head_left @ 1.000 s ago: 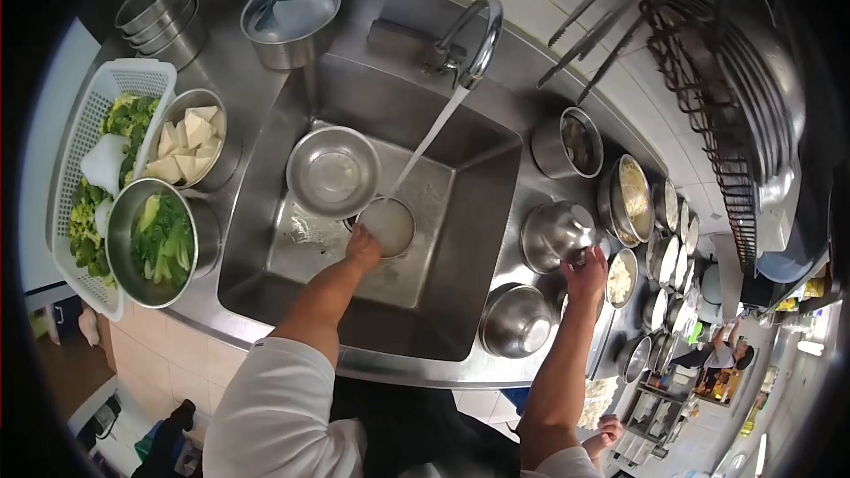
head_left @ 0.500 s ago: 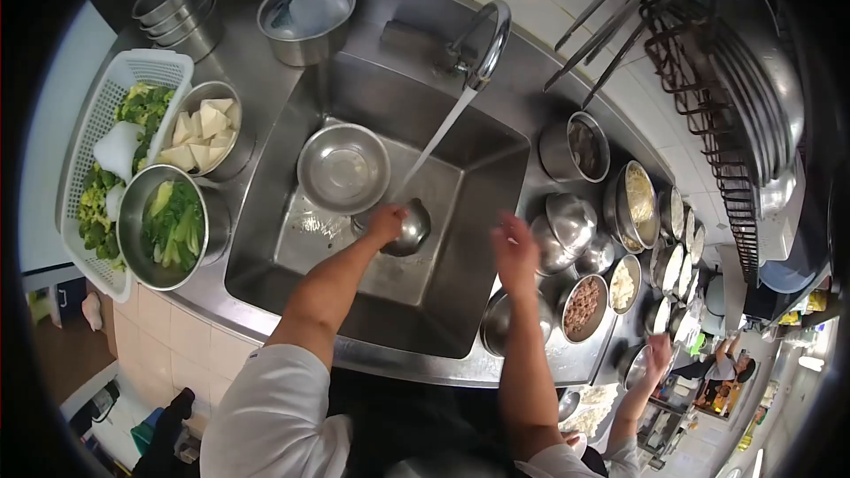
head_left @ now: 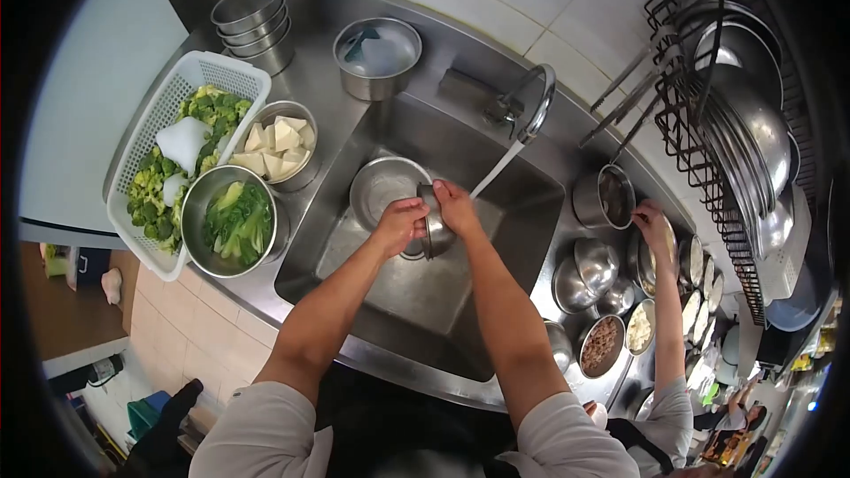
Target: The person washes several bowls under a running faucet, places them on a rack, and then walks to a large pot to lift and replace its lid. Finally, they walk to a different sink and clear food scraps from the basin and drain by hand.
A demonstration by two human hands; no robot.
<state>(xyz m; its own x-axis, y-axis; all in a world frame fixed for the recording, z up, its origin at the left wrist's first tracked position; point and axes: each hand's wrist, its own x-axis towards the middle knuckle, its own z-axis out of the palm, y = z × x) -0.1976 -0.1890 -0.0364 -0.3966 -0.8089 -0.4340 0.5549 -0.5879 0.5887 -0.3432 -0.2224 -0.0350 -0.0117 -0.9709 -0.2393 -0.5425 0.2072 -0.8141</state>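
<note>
Both my hands hold a small steel bowl (head_left: 435, 228) tipped on its side over the sink (head_left: 522, 239). My left hand (head_left: 400, 223) grips its left rim and my right hand (head_left: 455, 207) covers its right side. Water streams from the curved tap (head_left: 531, 99) down toward my right hand. A larger steel bowl (head_left: 379, 186) rests in the sink just behind the small one.
Left of the sink stand a white basket of broccoli (head_left: 181, 155), a bowl of tofu pieces (head_left: 276, 146) and a bowl of leafy greens (head_left: 235, 221). Steel bowls and pots (head_left: 589, 265) crowd the right counter, where another person's hand (head_left: 651, 219) reaches. A dish rack (head_left: 735, 124) hangs above.
My right hand came from the right counter into the sink and joined my left hand on the small bowl, now tipped on its side. Another person's arm appeared at the right.
</note>
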